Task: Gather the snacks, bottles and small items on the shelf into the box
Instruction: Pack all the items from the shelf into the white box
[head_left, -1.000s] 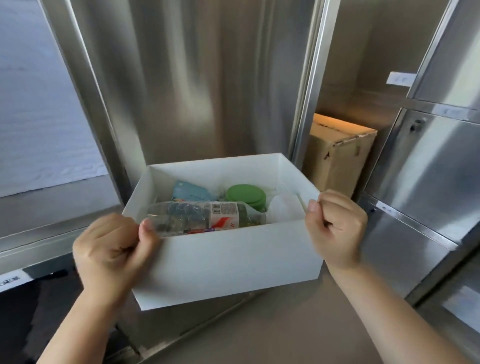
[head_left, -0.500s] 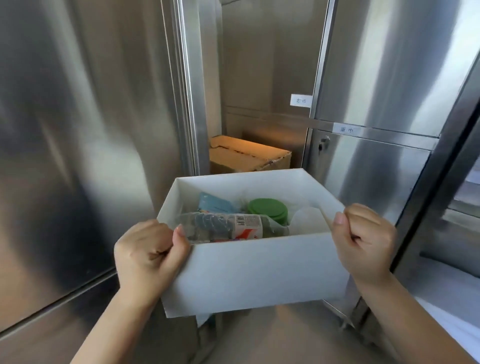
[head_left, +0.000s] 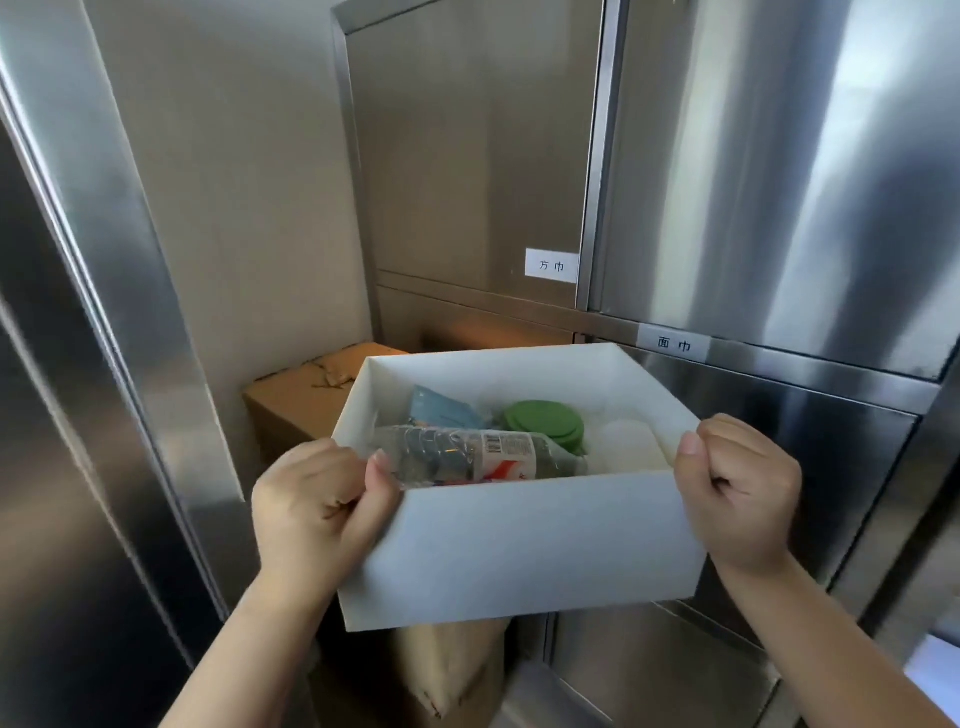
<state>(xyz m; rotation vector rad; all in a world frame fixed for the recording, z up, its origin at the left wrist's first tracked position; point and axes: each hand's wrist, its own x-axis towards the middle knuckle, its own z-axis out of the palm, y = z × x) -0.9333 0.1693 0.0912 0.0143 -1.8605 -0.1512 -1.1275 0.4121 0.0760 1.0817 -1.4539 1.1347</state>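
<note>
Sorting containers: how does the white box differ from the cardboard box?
The white box is open-topped, items showing; the cardboard box is closed. The left hand and right hand hold the white box up; the cardboard box rests in the cabinet. The white box is smooth, the cardboard box's top scuffed. Both are rectangular.

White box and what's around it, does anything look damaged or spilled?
Nothing spilled. The plastic bottle lies on its side inside the white box. Behind it, the cardboard box has a torn, crumpled top.
</note>
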